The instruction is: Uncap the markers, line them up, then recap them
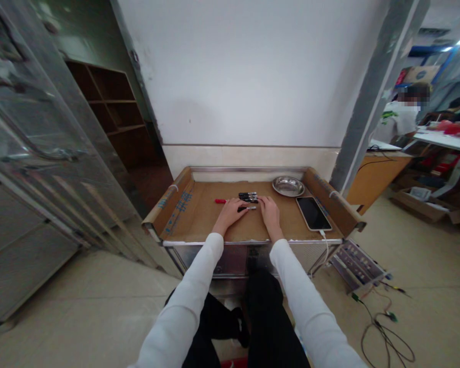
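Left hand point(229, 213) and right hand point(270, 212) flank black pens point(247, 196) on a tabletop point(199, 214); whether either grip pinches one cannot be told.

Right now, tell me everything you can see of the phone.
The phone is a thin slab with rounded corners, a dark, unlit, glassy-looking screen and a pale frame. It lies flat, screen up, at a slant on brown cardboard, to the right of the right hand, which does not touch it. A white cable meets its near end. The bowl sits just beyond its far end.
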Available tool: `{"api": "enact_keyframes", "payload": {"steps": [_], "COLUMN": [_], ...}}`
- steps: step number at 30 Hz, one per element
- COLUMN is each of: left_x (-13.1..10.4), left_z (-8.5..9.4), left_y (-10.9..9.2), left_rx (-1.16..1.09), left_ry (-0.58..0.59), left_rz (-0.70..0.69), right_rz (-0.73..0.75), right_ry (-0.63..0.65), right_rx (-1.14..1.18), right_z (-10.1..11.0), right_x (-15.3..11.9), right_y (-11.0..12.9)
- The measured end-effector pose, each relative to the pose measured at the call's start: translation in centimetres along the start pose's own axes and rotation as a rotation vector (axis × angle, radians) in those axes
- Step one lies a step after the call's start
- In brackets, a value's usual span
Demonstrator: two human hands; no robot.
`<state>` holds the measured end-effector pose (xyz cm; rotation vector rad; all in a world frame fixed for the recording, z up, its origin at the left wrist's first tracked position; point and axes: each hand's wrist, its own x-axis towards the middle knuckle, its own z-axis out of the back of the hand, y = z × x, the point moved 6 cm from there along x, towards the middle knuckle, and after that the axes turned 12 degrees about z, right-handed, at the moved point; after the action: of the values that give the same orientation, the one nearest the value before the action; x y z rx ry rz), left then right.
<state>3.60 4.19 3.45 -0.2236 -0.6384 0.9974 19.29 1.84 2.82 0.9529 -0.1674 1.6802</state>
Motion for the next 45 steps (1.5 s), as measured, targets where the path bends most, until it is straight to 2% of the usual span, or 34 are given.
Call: {"api": "enact_keyframes", "payload": {"steps": [4,10,15,19,21,23,25,28,31,34,45], "left_x": [0.0,-0.2,-0.3,-0.4,-0.4,-0.5,-0.7,-1.1,-1.4,-1.5,-1.7], "left_z": [0.1,0.6,0.6,0.7,0.8,1.2,1.8,2.5,2.3,1.9,2.0], "left_y": [0.0,-0.2,-0.1,0.1,0.2,0.1,0.2,0.6,1.0,0.9,1.2], "left_rx": [-0.005,-0.032,-0.073,-0.124,-0.132,-0.095,0.012,0.237,0.424,0.504,0.416], "left_ry": [-0.011,-0.068,-0.090,-0.107,-0.126,-0.180,-0.283,-0.401,-0.348,-0.289,-0.332], "left_rz": [0.021,0.032,0.013,0.015,0.039,0.071,0.126,0.293,0.444,0.471,0.489], "right_rz": [-0.028,0.082,0.126,0.359,0.401,0.396,0.367,0.272,0.235,0.228,0.237], "right_ry": [0.037,0.061,0.066,0.132,0.132,0.121,0.115,0.101,0.134,0.142,0.156], "right_rx": [-0.010,0.073,0.036,0.215,0.283,0.310,0.307,0.254,0.209,0.188,0.127], "right_z": [-0.2,-0.4,0.4,0.9,1.1,1.0,0.6,-0.4,-1.4,-1.9,-2.2], "right_x": [0.0,0.1,0.2,0.0,-0.1,-0.1,0.0,0.1,0.0,-0.2,-0.3], "right_y": [-0.3,0.5,1.6,4.3,5.0,4.9,4.4,3.0,2.1,1.7,1.5]}}
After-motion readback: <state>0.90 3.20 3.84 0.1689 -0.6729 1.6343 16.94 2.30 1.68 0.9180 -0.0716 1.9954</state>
